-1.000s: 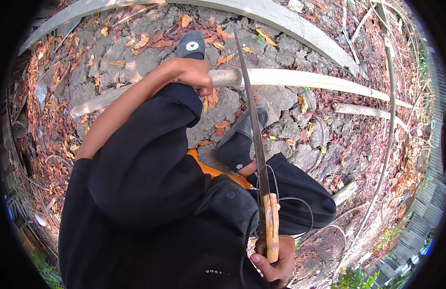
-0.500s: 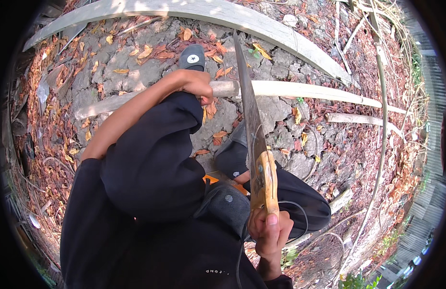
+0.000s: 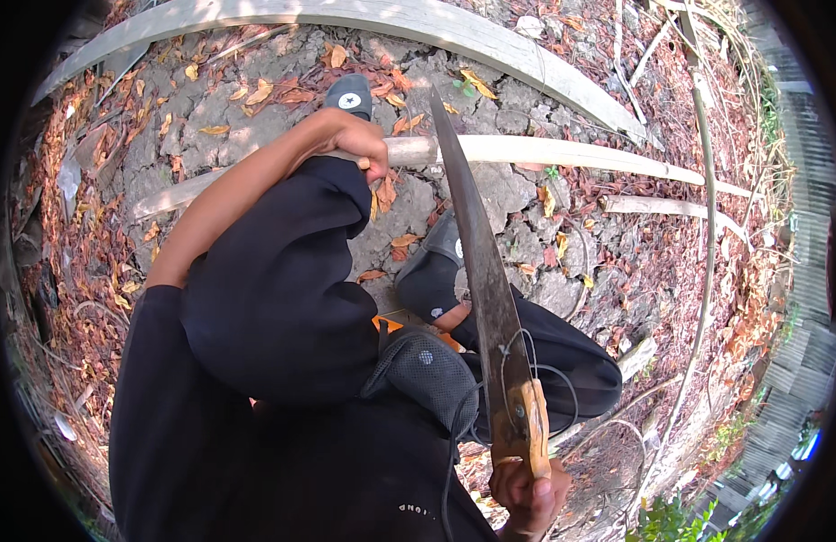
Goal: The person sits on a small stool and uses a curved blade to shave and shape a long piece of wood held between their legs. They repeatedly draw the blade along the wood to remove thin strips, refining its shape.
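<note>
My right hand is closed round the wooden handle of a handsaw, low and right of the middle. The long dark blade points away from me, and its front part crosses a pale wooden pole lying across the ground. Where the blade crosses, the pole turns from grey-brown on the left to lighter wood on the right. My left hand is curled over the pole's darker part, left of the blade, with its fingertips partly hidden. My left knee and dark trouser leg are bent beneath that forearm.
A grey plank lies beyond the pole. A shorter stick and a long thin branch are at the right. Dry leaves cover cracked soil. A corrugated sheet fence stands at the far right. A thin cord hangs near the saw.
The saw has been drawn back toward me and slightly right, with my right hand lower in view. My left hand stays on the pole.
</note>
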Demonstrator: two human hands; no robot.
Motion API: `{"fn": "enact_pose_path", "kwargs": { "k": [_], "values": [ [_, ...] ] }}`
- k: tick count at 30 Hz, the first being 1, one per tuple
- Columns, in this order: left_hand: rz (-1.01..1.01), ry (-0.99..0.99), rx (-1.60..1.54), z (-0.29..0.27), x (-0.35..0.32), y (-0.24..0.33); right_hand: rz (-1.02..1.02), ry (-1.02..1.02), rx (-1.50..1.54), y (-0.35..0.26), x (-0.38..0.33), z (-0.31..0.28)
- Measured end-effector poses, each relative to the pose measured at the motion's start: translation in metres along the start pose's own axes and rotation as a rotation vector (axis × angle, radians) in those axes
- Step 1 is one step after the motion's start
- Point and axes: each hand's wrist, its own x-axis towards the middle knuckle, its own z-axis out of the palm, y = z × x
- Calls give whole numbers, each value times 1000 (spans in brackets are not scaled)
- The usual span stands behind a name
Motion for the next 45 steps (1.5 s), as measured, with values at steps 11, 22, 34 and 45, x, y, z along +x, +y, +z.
{"fn": "enact_pose_path", "kwargs": {
  "k": [11, 22, 34, 45],
  "values": [
    [40, -42, -80, 0, 7, -10, -40, 68, 74, 26, 1, 2],
    [36, 5, 1, 1, -5, 3, 20, -59, 208, 19, 13, -18],
    [32, 33, 80, 1, -14, 4, -42, 14, 171, 8, 47, 2],
    [49, 34, 93, 1, -3, 1, -8, 18, 283, 7, 42, 0]
  ]
}}
